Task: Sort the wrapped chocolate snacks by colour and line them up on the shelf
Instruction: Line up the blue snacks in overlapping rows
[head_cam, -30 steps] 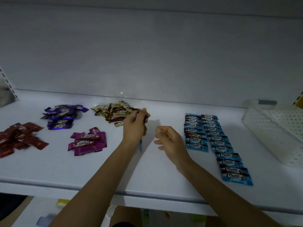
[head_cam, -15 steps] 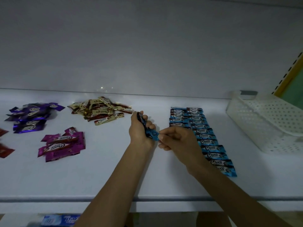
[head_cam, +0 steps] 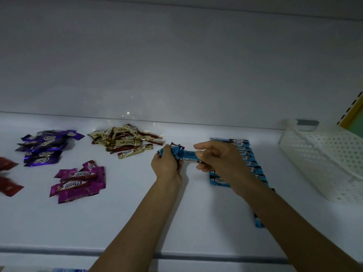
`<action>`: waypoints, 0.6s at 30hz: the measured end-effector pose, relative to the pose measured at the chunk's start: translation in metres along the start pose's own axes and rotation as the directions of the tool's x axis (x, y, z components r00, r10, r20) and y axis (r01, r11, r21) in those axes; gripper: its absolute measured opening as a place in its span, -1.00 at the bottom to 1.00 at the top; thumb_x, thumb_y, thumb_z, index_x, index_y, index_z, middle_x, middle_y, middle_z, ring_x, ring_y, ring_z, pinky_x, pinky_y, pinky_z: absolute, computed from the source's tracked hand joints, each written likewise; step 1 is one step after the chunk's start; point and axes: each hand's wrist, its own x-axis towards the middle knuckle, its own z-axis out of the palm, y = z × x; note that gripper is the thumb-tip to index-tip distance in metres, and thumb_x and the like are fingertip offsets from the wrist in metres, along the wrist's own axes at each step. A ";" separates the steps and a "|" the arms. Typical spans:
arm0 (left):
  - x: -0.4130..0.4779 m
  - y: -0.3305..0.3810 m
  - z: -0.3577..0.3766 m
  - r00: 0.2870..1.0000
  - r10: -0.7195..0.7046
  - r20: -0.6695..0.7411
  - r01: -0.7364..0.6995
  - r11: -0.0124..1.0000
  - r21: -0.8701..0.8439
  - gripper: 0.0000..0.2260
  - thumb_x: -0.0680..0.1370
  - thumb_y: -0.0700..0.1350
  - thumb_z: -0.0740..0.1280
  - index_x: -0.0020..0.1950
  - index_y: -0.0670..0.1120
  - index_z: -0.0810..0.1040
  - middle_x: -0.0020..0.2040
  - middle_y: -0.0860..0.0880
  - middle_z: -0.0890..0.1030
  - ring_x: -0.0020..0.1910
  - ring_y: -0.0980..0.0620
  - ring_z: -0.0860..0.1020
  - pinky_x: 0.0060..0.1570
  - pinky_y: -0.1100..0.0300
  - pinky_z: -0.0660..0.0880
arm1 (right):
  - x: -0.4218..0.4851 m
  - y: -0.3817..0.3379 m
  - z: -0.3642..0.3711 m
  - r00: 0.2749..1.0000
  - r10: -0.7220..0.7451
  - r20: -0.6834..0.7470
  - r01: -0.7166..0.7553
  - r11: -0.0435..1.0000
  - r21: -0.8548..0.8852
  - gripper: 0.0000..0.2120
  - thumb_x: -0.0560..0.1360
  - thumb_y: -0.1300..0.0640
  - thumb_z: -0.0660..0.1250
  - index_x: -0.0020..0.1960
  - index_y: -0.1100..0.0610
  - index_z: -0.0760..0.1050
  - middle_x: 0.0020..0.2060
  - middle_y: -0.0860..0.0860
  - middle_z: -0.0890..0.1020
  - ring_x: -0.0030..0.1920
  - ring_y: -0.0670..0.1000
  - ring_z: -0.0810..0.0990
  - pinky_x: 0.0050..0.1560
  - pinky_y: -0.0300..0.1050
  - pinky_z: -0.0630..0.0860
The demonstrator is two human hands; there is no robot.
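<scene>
1. Far left edge: red snacks [head_cam: 7, 177], loose on the shelf [head_cam: 137, 222].
2. Purple pile [head_cam: 45, 148] at back, magenta pile [head_cam: 78, 181] nearer the front, gold pile [head_cam: 125, 140] to the right.
3. Left hand [head_cam: 167, 165] curled round a blue bunch [head_cam: 174, 149].
4. Right hand [head_cam: 220, 160] pinches one blue snack [head_cam: 188, 155], whose other end meets the bunch.
5. Blue rows [head_cam: 247, 156] lined up, partly under the right forearm.
6. White basket [head_cam: 324, 160], far right.

Blue wrappers [head_cam: 187, 155] glossy foil-like; shelf [head_cam: 117, 222] smooth matt white; basket [head_cam: 322, 160] perforated white plastic
</scene>
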 end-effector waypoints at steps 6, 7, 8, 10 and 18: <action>0.007 -0.014 -0.018 0.910 0.406 0.080 -0.410 0.858 0.310 -0.87 0.61 -0.07 0.27 -0.06 -0.11 0.49 -0.16 -0.10 0.57 -0.27 0.04 0.53 -0.33 0.24 0.49 | -0.021 0.026 -0.020 0.970 -0.230 0.079 0.238 0.832 -0.502 -0.84 0.42 0.28 0.44 -0.08 0.05 0.66 -0.23 -0.02 0.69 -0.29 -0.13 0.61 -0.21 -0.35 0.52; 0.006 -0.015 -0.019 0.899 0.430 0.082 -0.433 0.846 0.311 -0.88 0.61 -0.06 0.27 -0.04 -0.10 0.50 -0.14 -0.08 0.58 -0.22 0.03 0.55 -0.27 0.20 0.50 | -0.027 0.031 -0.020 0.946 -0.286 0.151 0.315 0.711 -0.629 -0.87 0.43 0.25 0.43 -0.06 0.07 0.67 -0.19 -0.05 0.68 -0.25 -0.16 0.59 -0.15 -0.35 0.50; 0.005 -0.015 -0.019 0.897 0.435 0.077 -0.437 0.845 0.309 -0.88 0.61 -0.06 0.27 -0.03 -0.10 0.50 -0.13 -0.08 0.58 -0.20 0.02 0.56 -0.24 0.16 0.51 | -0.033 0.036 -0.020 0.921 -0.303 0.244 0.384 0.607 -0.695 -0.88 0.44 0.21 0.42 -0.04 0.09 0.67 -0.14 -0.05 0.68 -0.19 -0.14 0.59 -0.07 -0.29 0.50; 0.005 -0.013 -0.019 0.904 0.419 0.089 -0.424 0.845 0.325 -0.89 0.61 -0.06 0.27 -0.01 -0.09 0.50 -0.12 -0.06 0.59 -0.18 0.01 0.58 -0.27 0.15 0.55 | -0.044 0.043 -0.021 0.888 -0.286 0.361 0.461 0.537 -0.706 -0.87 0.44 0.12 0.41 -0.05 0.11 0.68 -0.09 -0.03 0.67 -0.11 -0.08 0.60 0.00 -0.13 0.50; -0.009 -0.028 -0.025 0.723 0.552 0.414 -0.690 0.562 0.456 -0.92 0.60 -0.01 0.28 -0.10 0.08 0.47 -0.21 0.14 0.59 -0.24 0.29 0.60 -0.29 0.34 0.53 | -0.038 0.047 -0.020 0.927 -0.352 0.128 0.318 0.556 -0.768 -0.78 0.47 -0.01 0.39 -0.01 0.12 0.61 -0.18 -0.10 0.51 -0.17 -0.11 0.46 -0.06 -0.11 0.41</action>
